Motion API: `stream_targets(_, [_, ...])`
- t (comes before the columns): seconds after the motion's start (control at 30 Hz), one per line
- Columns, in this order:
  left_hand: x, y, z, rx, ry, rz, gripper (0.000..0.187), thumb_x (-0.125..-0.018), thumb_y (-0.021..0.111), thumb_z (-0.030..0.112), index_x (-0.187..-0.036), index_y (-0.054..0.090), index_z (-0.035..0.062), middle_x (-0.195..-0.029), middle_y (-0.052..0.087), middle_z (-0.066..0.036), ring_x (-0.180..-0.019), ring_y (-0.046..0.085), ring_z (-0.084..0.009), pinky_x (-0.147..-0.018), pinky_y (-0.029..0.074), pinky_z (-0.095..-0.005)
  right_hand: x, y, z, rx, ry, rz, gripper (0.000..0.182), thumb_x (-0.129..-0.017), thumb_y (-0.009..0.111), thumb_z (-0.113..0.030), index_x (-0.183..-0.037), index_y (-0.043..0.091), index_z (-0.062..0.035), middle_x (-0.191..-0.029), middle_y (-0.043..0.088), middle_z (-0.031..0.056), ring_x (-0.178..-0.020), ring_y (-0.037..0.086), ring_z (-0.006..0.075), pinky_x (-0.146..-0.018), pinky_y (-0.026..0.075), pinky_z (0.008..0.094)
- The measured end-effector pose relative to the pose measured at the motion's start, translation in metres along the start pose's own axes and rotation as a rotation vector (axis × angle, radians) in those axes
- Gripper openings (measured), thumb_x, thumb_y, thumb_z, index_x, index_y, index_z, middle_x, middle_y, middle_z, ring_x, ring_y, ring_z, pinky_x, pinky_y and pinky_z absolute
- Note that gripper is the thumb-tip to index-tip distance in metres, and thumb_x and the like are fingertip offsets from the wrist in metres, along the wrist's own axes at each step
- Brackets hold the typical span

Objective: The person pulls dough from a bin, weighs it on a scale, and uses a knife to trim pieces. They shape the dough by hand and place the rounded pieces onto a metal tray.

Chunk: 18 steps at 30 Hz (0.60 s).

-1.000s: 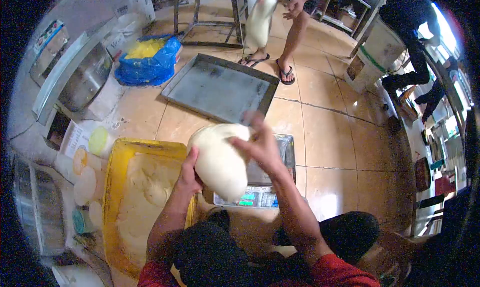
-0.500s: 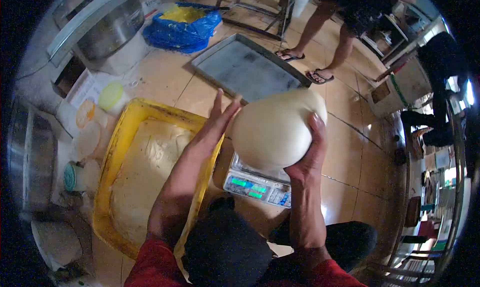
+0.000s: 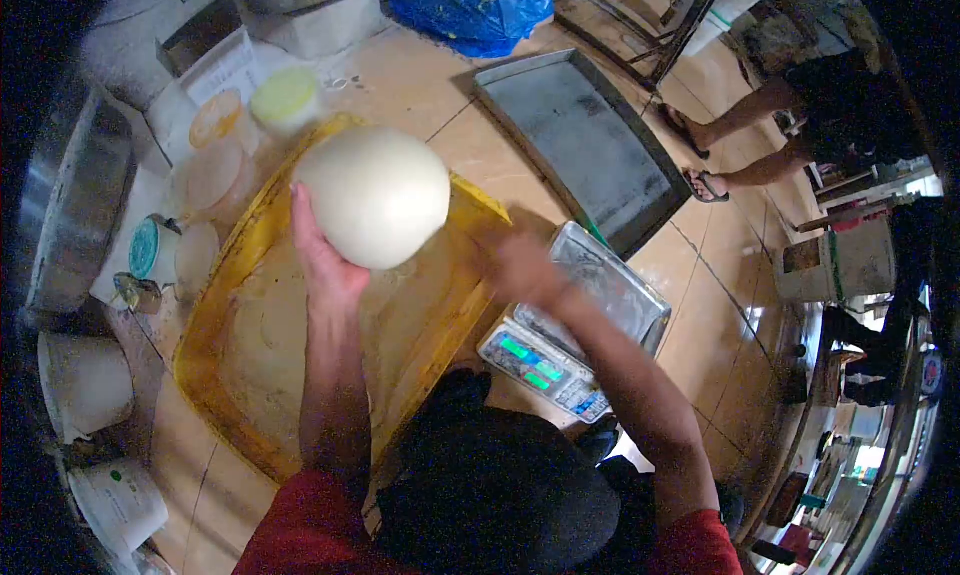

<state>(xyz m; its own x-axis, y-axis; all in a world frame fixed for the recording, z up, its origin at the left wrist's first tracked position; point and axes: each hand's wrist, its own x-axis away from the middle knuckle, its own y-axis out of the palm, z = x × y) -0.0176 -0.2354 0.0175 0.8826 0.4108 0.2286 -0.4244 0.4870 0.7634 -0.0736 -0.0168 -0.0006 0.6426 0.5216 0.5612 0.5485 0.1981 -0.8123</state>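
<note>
A smooth, pale dough ball [image 3: 375, 195] rests in my left hand [image 3: 326, 260], which supports it from below and the left side. It is held above the far part of a yellow tub [image 3: 198, 375]. More flat, pale dough [image 3: 275, 360] lies inside that tub. My right hand [image 3: 525, 268] is off the ball, between the tub's right rim and the scale; motion smears its fingers. Below and right of that hand stands a digital scale [image 3: 545, 370] with green lit digits. Its metal pan [image 3: 620, 310] carries no dough.
A large metal tray [image 3: 585, 135] lies on the tiled floor ahead, near a blue plastic bag [image 3: 470, 15]. Lidded containers [image 3: 285, 100] line the left side. Another person's sandalled feet [image 3: 705, 183] stand beyond the tray. A white bucket [image 3: 118, 500] is at lower left.
The dough ball has moved left from over the scale to over the tub. My right hand has let go of it, and my left hand now supports it. The view has shifted too.
</note>
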Motion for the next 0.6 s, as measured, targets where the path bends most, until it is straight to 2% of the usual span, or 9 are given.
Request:
stream_targets(0.07, [0.001,-0.010,0.004,-0.027,0.101,0.012,0.058,-0.089,0.038,0.053,-0.127,0.043,0.0098,-0.124,0.051,-0.008,-0.110,0.052,-0.0281,-0.092,0.044,-0.0478,0.001,0.084,-0.017,0.196,-0.484,0.304,0.042,-0.091,0.041,-0.040,-0.108,0.061,-0.0067,-0.097,0.064,0.0143,-0.093,0.059,0.0319,-0.090,0.035,0.0593])
stream_targets(0.2, [0.003,-0.043,0.002,-0.045,0.044,-0.024,0.056,-0.090,0.038,0.048,-0.127,0.042,0.0076,-0.123,0.051,-0.011,-0.111,0.052,-0.0292,-0.092,0.044,-0.0487,0.008,0.072,-0.040,0.129,-0.497,0.090,0.052,-0.090,0.037,-0.049,-0.093,0.067,-0.0069,-0.089,0.065,0.0152,-0.085,0.061,0.0344,-0.086,0.040,0.0543])
stream_targets(0.23, [0.003,-0.056,-0.001,0.069,0.043,-0.238,0.055,-0.090,0.037,0.048,-0.127,0.043,0.0071,-0.123,0.051,-0.012,-0.112,0.051,-0.0293,-0.091,0.045,-0.0492,0.005,0.073,-0.042,0.121,-0.458,0.103,0.052,-0.090,0.037,-0.049,-0.093,0.067,-0.0069,-0.089,0.065,0.0152,-0.085,0.061,0.0344,-0.086,0.040,0.0543])
stream_targets(0.3, [-0.001,-0.079,-0.015,0.136,0.077,-0.343,0.057,-0.088,0.041,0.048,-0.128,0.041,0.0067,-0.126,0.047,-0.013,-0.116,0.048,-0.0290,-0.089,0.047,-0.0499,-0.010,0.077,-0.039,0.258,-0.231,-0.102,0.059,-0.086,0.038,-0.056,-0.082,0.069,-0.0067,-0.085,0.065,0.0152,-0.082,0.061,0.0347,-0.081,0.045,0.0497])
stream_targets(0.37, [0.000,-0.084,-0.017,0.118,0.095,-0.292,0.057,-0.088,0.041,0.048,-0.127,0.041,0.0069,-0.125,0.048,-0.013,-0.114,0.048,-0.0289,-0.088,0.047,-0.0497,-0.029,0.103,-0.024,0.169,-0.152,0.049,0.063,-0.083,0.038,-0.061,-0.081,0.070,-0.0074,-0.081,0.065,0.0165,-0.079,0.061,0.0359,-0.074,0.047,0.0476])
stream_targets(0.4, [-0.002,-0.084,-0.014,0.072,0.109,-0.240,0.057,-0.088,0.041,0.048,-0.127,0.041,0.0070,-0.125,0.048,-0.013,-0.114,0.049,-0.0289,-0.088,0.047,-0.0496,-0.028,0.101,-0.021,0.088,-0.229,0.101,0.049,-0.083,0.045,-0.051,-0.078,0.070,-0.0089,-0.079,0.066,0.0155,-0.078,0.062,0.0341,-0.072,0.047,0.0485])
stream_targets(0.47, [-0.007,-0.077,-0.011,-0.011,0.131,-0.160,0.056,-0.088,0.041,0.048,-0.127,0.042,0.0071,-0.124,0.049,-0.013,-0.112,0.049,-0.0288,-0.087,0.047,-0.0494,-0.050,0.128,-0.025,0.273,-0.261,0.248,0.018,-0.068,0.060,-0.027,-0.069,0.070,-0.0131,-0.078,0.067,0.0089,-0.077,0.063,0.0274,-0.064,0.048,0.0456])
stream_targets(0.5, [-0.008,-0.074,-0.008,-0.046,0.146,-0.136,0.056,-0.088,0.042,0.048,-0.126,0.042,0.0072,-0.124,0.049,-0.013,-0.112,0.049,-0.0287,-0.086,0.048,-0.0493,-0.071,0.171,-0.011,0.190,-0.498,0.576,0.015,-0.064,0.062,-0.027,-0.065,0.069,-0.0132,-0.077,0.067,0.0091,-0.077,0.063,0.0278,-0.059,0.048,0.0447])
stream_targets(0.6, [-0.010,-0.058,-0.007,-0.141,0.178,-0.101,0.056,-0.087,0.042,0.048,-0.125,0.043,0.0075,-0.122,0.049,-0.012,-0.110,0.050,-0.0286,-0.085,0.048,-0.0490,-0.088,0.180,-0.022,0.269,-0.481,0.565,0.018,-0.063,0.065,-0.027,-0.063,0.067,-0.0091,-0.077,0.067,0.0100,-0.076,0.063,0.0260,-0.057,0.048,0.0424])
